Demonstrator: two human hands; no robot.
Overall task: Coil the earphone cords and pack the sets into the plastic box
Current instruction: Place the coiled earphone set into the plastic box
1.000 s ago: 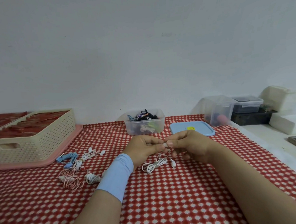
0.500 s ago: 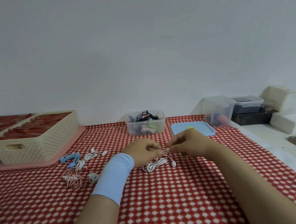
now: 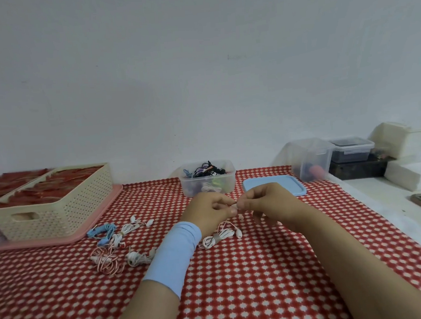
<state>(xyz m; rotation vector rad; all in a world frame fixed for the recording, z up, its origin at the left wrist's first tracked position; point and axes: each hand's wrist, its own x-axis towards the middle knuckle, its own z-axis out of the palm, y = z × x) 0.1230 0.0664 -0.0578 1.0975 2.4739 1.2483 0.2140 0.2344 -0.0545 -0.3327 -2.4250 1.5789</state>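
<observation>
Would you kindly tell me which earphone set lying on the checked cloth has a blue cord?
The blue-corded earphone set nearest the cream perforated basket, leftmost of the loose pile; the rest there are white or pink-and-white.

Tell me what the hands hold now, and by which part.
The left hand and right hand both pinch the white earphones by a bit of cord between their fingertips; the bundled rest lies on the tablecloth.
</observation>
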